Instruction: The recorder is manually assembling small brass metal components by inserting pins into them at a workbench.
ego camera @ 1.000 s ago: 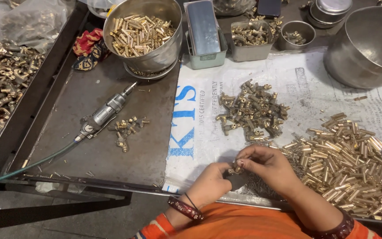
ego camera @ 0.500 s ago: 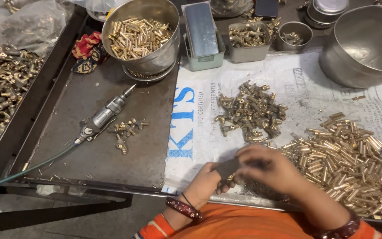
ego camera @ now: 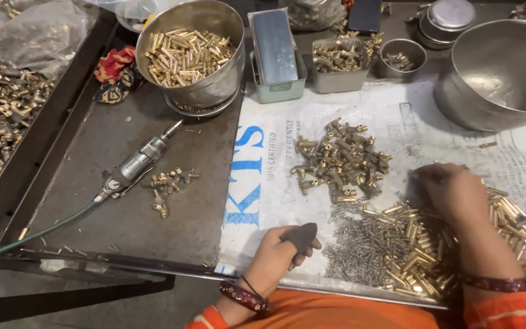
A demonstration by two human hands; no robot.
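Surface covered by white printed sack. Brass tube pile at right — right hand rests on it, fingers curled, grip contents hidden. Small silver screw heap beside it. Left hand clenched — dark wedge-shaped piece in grip.

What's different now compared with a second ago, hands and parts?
The hands have parted: the right hand moved out over the loose brass tubes, while the left hand stayed near the tray edge, keeping the small dark piece. The pile of brass fittings, the pneumatic tool and the steel bowl have not shifted.
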